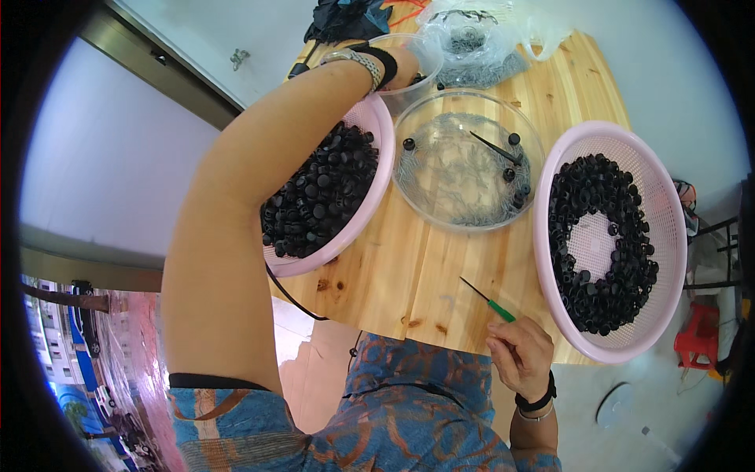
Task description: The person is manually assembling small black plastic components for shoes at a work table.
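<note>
Left hand [401, 67] in clear tub [413, 90], right hand [521, 355] gripping green-handled pick [489, 301]

The left hand [397, 67] at 12 o'clock is sunk into a clear tub [409, 55], fingers hidden. The left arm covers the near side of the pink basket [377, 126]. The plastic bag [480, 35] holds dark bits too blurred to tell. The right hand [521, 354] hides its pick's [487, 300] handle end.
</note>
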### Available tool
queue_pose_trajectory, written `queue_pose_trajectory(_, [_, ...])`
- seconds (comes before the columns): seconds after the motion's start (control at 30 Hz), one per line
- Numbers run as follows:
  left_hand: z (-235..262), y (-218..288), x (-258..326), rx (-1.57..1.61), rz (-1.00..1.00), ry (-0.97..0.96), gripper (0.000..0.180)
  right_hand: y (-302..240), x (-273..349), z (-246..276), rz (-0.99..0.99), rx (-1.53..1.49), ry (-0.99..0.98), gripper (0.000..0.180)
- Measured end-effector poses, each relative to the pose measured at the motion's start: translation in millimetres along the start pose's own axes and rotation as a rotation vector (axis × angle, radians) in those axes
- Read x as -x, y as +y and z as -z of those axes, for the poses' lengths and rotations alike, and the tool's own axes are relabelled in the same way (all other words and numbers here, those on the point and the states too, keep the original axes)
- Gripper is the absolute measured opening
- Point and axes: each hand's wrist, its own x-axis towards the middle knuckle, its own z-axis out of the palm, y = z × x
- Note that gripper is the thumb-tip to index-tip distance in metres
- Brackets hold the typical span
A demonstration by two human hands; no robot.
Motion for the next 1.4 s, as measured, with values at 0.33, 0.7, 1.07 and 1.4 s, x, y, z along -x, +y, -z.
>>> queue_pose_trajectory(0.33, [10, -14, 19, 0.48, 0.131, 0.238, 0.017, -2, -6, 0, 0.046, 0.055, -0.012, 0.016])
queue_pose_trajectory(0.7, [25, -4, 121, 1.574, -0.213, 0.364, 0.027, -41, -11, 2, 0.002, 0.049, -0.018, 0.012])
queue_pose_trajectory(1.07, [-3, 98, 312, 2.178, -0.332, 0.341, 0.024, -57, -147, -26, 0.18, 0.654, -0.096, 0.011])
queue_pose_trajectory(1.4, [-113, 167, 346, 2.766, -0.305, 0.178, 0.016, -18, -215, -69, -0.224, 1.057, -0.676, 0.018])
